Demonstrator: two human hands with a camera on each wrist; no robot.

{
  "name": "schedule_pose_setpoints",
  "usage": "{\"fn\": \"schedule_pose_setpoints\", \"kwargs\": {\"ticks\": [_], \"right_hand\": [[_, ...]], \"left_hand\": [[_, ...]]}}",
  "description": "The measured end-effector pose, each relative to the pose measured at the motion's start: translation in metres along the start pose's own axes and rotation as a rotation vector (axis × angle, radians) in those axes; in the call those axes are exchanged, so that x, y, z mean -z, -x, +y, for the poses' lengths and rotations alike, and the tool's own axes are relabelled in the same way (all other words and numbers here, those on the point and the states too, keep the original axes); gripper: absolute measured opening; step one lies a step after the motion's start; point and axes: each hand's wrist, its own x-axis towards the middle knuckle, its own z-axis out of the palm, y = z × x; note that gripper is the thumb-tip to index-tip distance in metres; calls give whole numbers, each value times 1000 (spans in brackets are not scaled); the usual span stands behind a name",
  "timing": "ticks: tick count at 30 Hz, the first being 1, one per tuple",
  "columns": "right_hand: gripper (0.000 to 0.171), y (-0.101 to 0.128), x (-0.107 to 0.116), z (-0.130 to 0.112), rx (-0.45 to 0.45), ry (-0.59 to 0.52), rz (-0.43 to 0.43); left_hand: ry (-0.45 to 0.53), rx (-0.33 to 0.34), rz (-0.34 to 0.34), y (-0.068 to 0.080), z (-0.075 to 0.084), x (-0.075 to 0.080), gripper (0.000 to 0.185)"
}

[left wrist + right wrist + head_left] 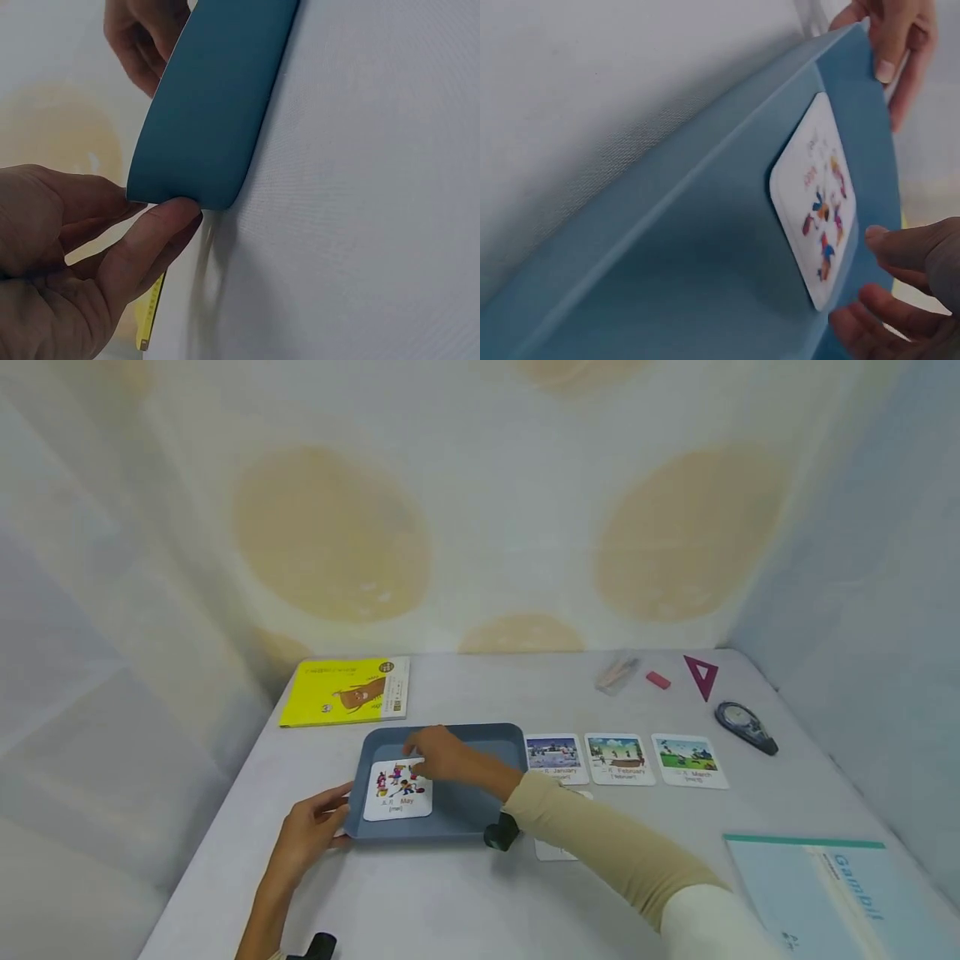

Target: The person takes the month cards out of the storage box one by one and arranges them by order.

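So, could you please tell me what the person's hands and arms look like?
The left hand and right hand are gloveless. The right sleeve is beige, with white fabric higher up. A small black device shows beside each arm.

Bare hands, beige right sleeve, white upper sleeve, black wrist cameras

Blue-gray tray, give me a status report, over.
Left hand grips tray by left side. Right hand at top edge of May card, contact unclear. Card face up in tray's left half. Right forearm crosses tray.
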Motion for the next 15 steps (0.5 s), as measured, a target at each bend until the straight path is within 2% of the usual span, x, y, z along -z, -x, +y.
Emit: {"fn": "schedule_pose_setpoints", "kwargs": {"ticks": [3,5,7,10,15], "right_hand": [[40,-13,-9,-11,-39,49,-12],[42,-9,-14,-7,-72,90,-29],[42,-8,-16,-4,-67,108,-23],[38,-9,-17,-2,-32,108,12],[32,-13,-12,2,-11,43,87]], "left_hand": [[-3,8,10,-1,0,10,42],[9,17,3,0,-2,3,42],[7,15,17,1,-3,-1,42],[1,3,30,2,-3,1,42],[-2,-11,7,1,-2,5,43]]}}
